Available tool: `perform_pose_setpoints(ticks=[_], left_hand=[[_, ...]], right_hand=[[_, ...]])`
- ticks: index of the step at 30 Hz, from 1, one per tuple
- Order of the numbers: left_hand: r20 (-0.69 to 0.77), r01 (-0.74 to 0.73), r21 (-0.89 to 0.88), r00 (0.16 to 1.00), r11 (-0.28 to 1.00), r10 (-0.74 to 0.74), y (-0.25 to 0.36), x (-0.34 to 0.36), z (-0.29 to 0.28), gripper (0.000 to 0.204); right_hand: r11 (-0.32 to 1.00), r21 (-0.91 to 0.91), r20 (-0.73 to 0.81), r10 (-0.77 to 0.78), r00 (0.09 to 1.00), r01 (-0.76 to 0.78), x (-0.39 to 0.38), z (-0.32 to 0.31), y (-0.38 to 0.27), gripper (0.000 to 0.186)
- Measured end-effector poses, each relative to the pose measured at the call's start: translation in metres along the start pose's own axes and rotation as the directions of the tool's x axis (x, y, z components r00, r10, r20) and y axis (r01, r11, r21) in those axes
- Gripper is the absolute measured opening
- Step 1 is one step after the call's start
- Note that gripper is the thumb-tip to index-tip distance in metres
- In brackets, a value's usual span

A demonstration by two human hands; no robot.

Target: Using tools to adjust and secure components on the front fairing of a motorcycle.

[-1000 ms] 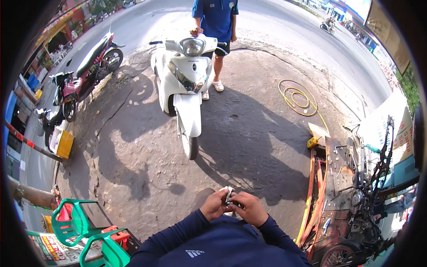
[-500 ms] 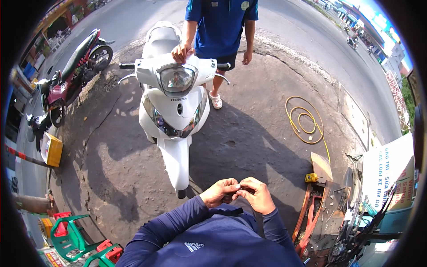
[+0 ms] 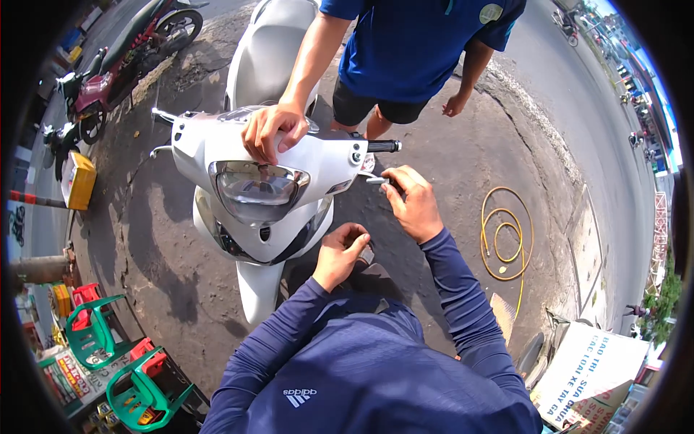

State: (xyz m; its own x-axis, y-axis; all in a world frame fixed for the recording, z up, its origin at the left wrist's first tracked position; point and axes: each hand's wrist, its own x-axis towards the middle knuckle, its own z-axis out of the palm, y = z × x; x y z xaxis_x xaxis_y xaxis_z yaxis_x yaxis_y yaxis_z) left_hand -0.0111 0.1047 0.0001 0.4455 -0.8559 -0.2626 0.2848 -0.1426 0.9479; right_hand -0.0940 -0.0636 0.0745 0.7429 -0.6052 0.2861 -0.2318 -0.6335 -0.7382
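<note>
A white scooter (image 3: pixel 264 239) stands directly in front of me, its headlight (image 3: pixel 253 188) toward me. My right hand (image 3: pixel 412 199) is raised to its handlebar at the right, thumb and fingers closed on the silver brake lever (image 3: pixel 372 177), below the black grip (image 3: pixel 383 146). My left hand (image 3: pixel 340 257) is lower, near the front panel, its fingers curled; what they hold, if anything, is hidden. A person in a blue shirt (image 3: pixel 405 50) stands beside the scooter, one hand (image 3: pixel 271 130) resting on top of the headlight housing.
Two parked motorbikes (image 3: pixel 108 79) are at upper left, near a yellow box (image 3: pixel 81 184). Green plastic chairs (image 3: pixel 90 340) are at lower left. A coiled yellow hose (image 3: pixel 506 220) lies on the pavement at right, above a white signboard (image 3: pixel 585 372). The road (image 3: pixel 578 94) runs beyond.
The scooter and person look much closer. My hands, together a moment ago, have come apart: my right has moved up to the brake lever, my left also up, but less far.
</note>
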Motion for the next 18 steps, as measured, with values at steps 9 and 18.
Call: perform_pose_setpoints(ticks=[9, 18], left_hand=[[0.006, 0.076, -0.14, 0.997, 0.987, -0.076, 0.001, 0.067, -0.016, 0.01], [0.353, 0.142, -0.06, 0.929, 0.988, -0.112, 0.016, 0.079, -0.036, 0.011]], right_hand=[[0.967, -0.206, 0.234, -0.097, 0.967, 0.147, 0.077, 0.012, 0.025, 0.019], [0.884, -0.467, 0.352, 0.197, 0.915, -0.011, 0.091, 0.006, 0.003, 0.023]])
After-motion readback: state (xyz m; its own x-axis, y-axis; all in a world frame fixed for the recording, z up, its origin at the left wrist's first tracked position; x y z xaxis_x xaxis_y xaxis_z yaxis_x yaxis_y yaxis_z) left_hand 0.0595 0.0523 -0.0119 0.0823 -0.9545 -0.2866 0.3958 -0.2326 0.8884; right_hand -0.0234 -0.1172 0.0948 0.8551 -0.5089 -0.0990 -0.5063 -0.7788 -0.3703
